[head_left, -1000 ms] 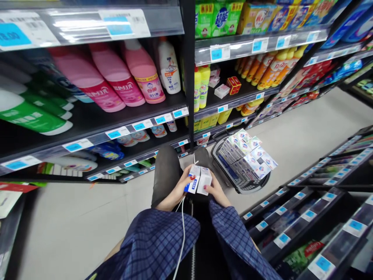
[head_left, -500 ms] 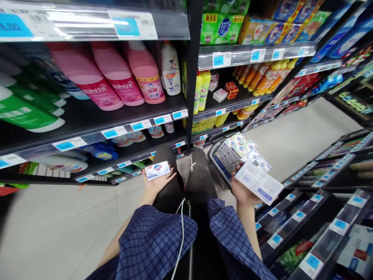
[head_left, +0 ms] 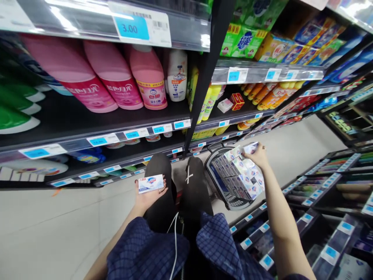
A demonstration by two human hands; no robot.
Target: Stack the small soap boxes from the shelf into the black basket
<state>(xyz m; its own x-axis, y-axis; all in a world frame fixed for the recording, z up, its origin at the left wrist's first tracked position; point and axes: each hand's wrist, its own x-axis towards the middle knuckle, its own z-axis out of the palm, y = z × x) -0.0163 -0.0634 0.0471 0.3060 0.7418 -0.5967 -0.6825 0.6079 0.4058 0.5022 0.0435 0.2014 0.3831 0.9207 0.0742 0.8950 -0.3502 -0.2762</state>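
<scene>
In my left hand (head_left: 147,198), resting by my knee, lies a white soap box (head_left: 150,183) with a blue and red logo; my fingers curl round its edges. My right hand (head_left: 258,156) reaches over the shopping basket (head_left: 214,157) and grips another soap box (head_left: 251,147) at its far right side. Beneath and beside that hand, several similar soap boxes (head_left: 246,173) are stacked in rows, filling much of the grey basket. The fingertips of my right hand are partly hidden by the box.
On the left, a shelf (head_left: 125,134) holds pink bottles (head_left: 99,93) and a white bottle (head_left: 177,77). Beyond the upright stand yellow bottles (head_left: 209,103) and small soap boxes (head_left: 225,105). Another shelf rack (head_left: 309,225) borders the right side. The pale floor (head_left: 303,144) runs between them.
My right hand has moved up and away to the far side of the basket; the large-looking box it held near me is no longer there. My left hand still holds its soap box.
</scene>
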